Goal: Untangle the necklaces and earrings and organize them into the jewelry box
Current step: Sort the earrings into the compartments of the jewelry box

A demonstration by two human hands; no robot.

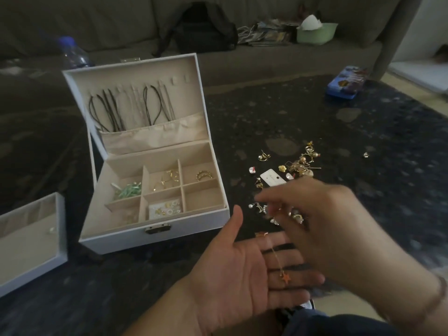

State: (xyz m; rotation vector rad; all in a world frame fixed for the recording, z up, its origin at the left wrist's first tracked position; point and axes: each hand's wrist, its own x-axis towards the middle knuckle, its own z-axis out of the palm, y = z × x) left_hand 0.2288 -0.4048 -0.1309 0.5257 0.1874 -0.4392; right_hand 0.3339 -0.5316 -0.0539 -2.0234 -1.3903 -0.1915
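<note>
Left hand (240, 270) lies flat, palm up — the star earring (285, 278) draped across its fingers. Right hand (322, 229) hovers blurred, grip unclear. Best pinch the chain, lift gently toward the jewelry box (155, 241).

1. Single wide-angle view, worn on the head, facing forward and steeply down.
2. Close to both hands, left hand (238, 270) and right hand (322, 229), low in the frame near centre.
3. Slightly farther off, open jewelry box (155, 235) left of centre on the dark surface (339, 132).
4. Sofa (97, 23) across the top edge, farthest away.
</note>
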